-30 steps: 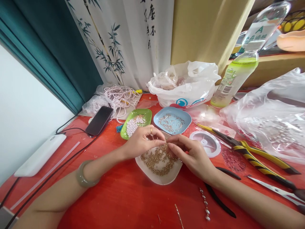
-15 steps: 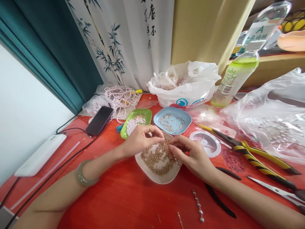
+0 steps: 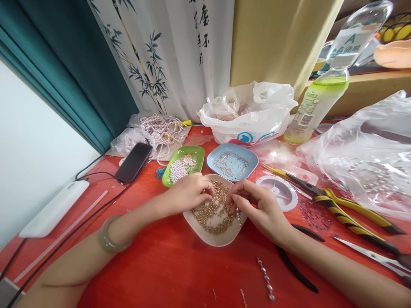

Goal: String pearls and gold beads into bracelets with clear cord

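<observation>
Over the left side of a cream plate (image 3: 218,241) of small gold beads (image 3: 212,214) is my left hand (image 3: 192,192), its fingers bent and pinched near the beads; anything between the fingertips is too small to make out. My right hand (image 3: 257,205) is above the plate's right side, thumb and forefinger pressed together on a short beaded strand (image 3: 239,217) that hangs below them. A green plate (image 3: 199,156) with white and gold beads and a blue plate (image 3: 231,149) with thin metal pins lie just behind.
Another beaded strand (image 3: 266,278) lies near the front. At the right are a white spool (image 3: 279,192), yellow-black pliers (image 3: 349,218), scissors (image 3: 369,254) and black handles (image 3: 297,269). Behind stand a bottle (image 3: 317,107) and a plastic bag (image 3: 250,119); a phone (image 3: 134,162) lies left.
My left hand has moved slightly left and down, away from my right hand and closer to the gold beads. The strand at my right hand hangs more visibly.
</observation>
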A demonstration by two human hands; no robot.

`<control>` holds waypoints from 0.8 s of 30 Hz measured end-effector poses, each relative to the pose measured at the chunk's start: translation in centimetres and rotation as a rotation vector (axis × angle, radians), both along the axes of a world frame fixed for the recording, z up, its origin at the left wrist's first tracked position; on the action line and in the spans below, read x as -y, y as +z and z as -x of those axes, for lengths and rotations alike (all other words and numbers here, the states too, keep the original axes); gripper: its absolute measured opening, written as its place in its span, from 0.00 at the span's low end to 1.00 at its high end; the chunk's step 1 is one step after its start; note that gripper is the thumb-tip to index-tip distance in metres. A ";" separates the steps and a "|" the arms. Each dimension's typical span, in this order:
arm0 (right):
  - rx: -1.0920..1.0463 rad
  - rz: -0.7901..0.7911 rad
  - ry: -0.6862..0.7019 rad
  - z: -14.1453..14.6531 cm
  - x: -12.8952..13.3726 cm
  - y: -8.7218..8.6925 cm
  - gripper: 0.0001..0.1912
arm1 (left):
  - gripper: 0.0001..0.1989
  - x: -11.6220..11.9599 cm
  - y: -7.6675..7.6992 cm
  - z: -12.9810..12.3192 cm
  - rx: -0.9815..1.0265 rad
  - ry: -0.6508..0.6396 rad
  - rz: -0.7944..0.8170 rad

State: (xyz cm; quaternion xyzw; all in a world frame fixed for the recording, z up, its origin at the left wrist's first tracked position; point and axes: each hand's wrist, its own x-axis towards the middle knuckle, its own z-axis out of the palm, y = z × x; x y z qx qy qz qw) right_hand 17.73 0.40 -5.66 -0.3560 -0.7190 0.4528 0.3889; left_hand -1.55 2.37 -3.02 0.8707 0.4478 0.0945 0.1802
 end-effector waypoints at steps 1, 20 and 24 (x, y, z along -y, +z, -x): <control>0.000 0.000 -0.001 0.0 0.0 0.0 0.05 | 0.06 0.1 0.0 -0.1 -0.026 0.000 -0.009; 0.050 -0.037 -0.022 0.1 -0.1 0.0 0.06 | 0.05 -0.1 0.4 -0.8 0.816 0.264 0.704; 0.071 -0.062 -0.033 0.2 -0.1 0.0 0.06 | 0.05 -0.2 0.1 -0.9 0.929 0.311 0.793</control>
